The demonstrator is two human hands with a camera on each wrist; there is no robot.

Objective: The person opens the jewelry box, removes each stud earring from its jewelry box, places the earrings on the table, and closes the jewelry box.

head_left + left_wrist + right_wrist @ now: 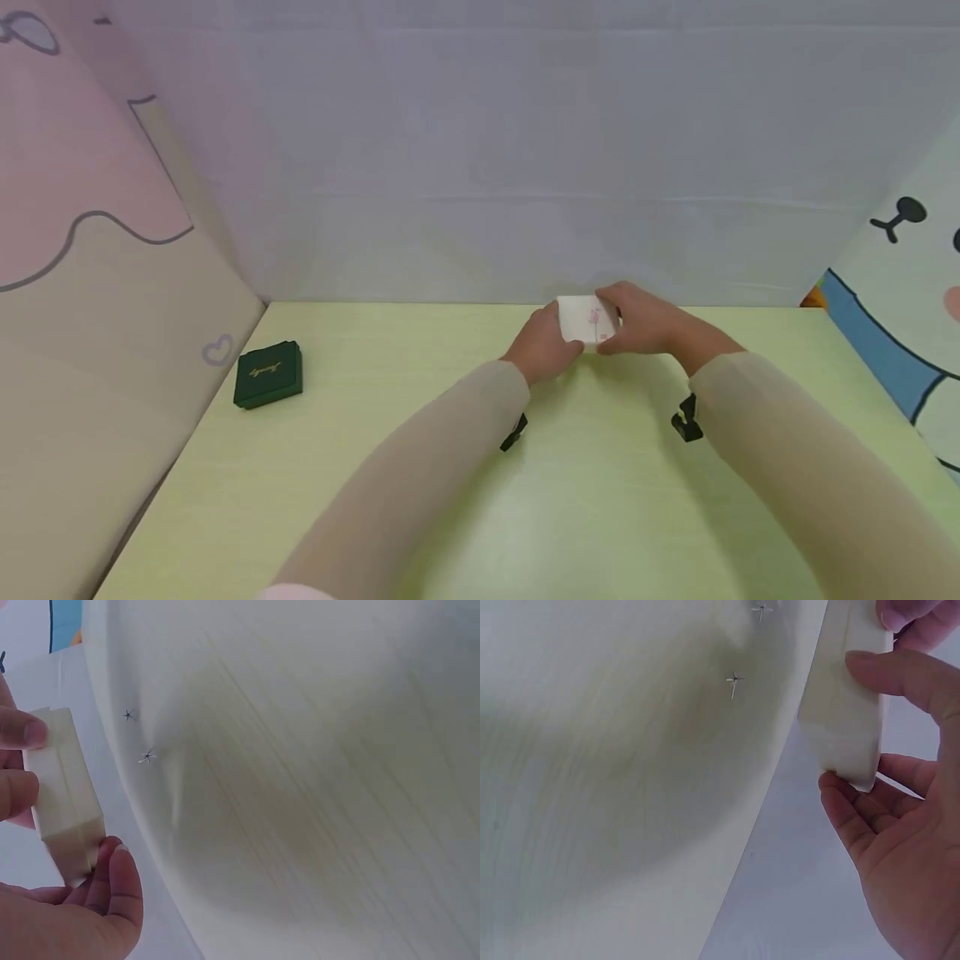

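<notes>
A small white box (577, 315) with a pink flower printed on top is held up over the far part of the table. My left hand (543, 343) grips its left end, and my right hand (647, 323) grips the right end. In the left wrist view the fingers of the left hand (97, 919) curl round one end of the closed-looking box (64, 776). The right wrist view has the right hand's thumb (900, 675) on the box's side. Below lie two tiny silvery star-shaped pieces, one (735, 679) with a thin pin.
A dark green box (268, 375) with gold lettering sits at the table's left edge. Behind the pale yellow table (390, 375) hangs a whitish sheet (480, 167). Cartoon-printed panels (90, 358) stand at both sides.
</notes>
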